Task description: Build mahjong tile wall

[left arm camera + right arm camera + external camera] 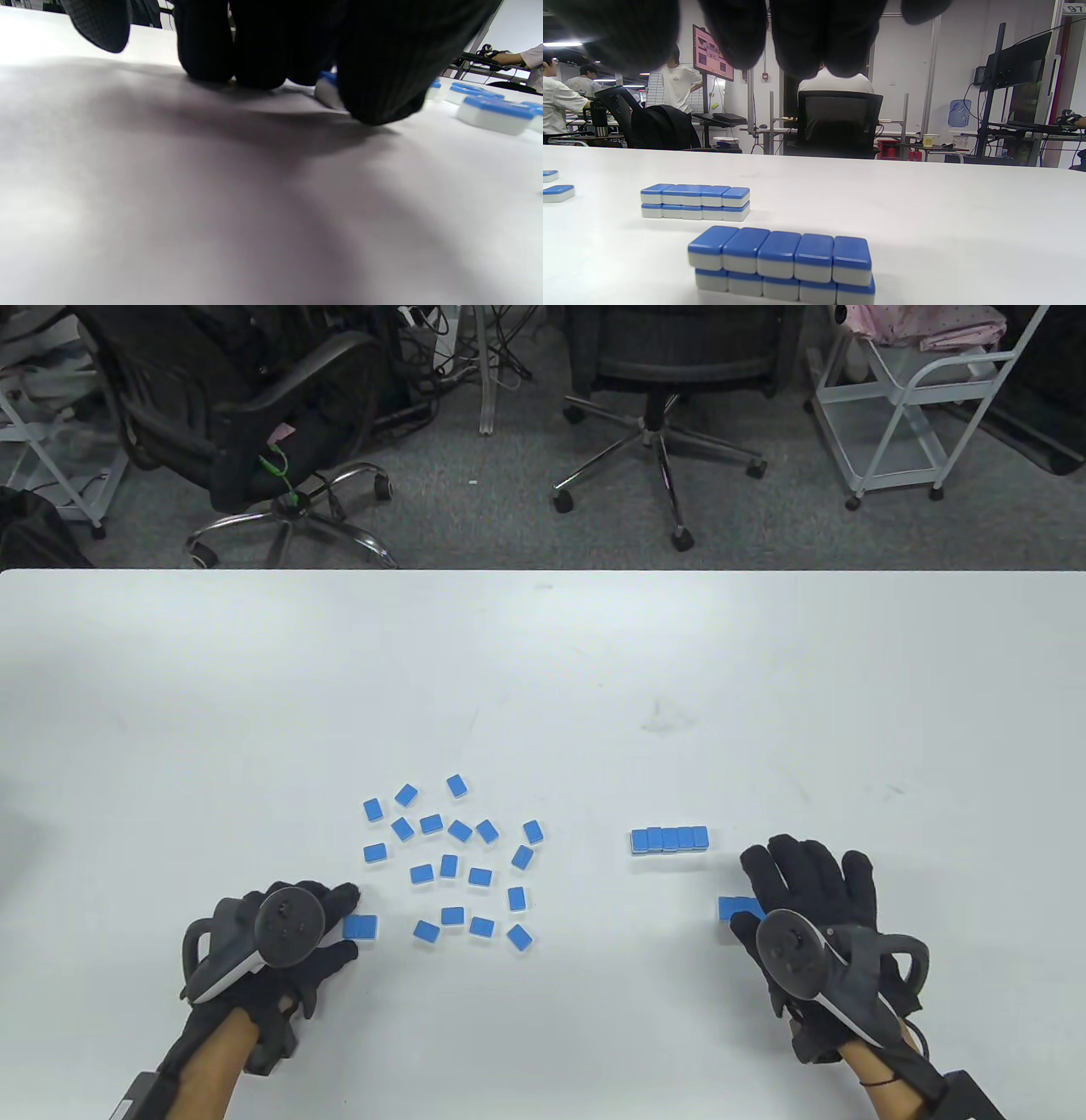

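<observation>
Several loose blue-backed mahjong tiles (458,857) lie scattered left of centre. My left hand (348,923) sits at their near-left edge, and its curled fingers (382,84) pinch one blue tile (363,927) that lies on the table; the wrist view shows only a sliver of that tile (326,89). A two-layer row of tiles (669,839) stands to the right. A second two-layer row (780,262) stands nearer, mostly hidden under my right hand (776,891) in the table view. That hand's fingers (814,38) are spread above it and do not touch it.
The white table (543,661) ends at a far edge, with office chairs (662,407) and a white cart (916,415) beyond it. More loose tiles (494,112) lie just right of my left hand. People stand at desks in the background.
</observation>
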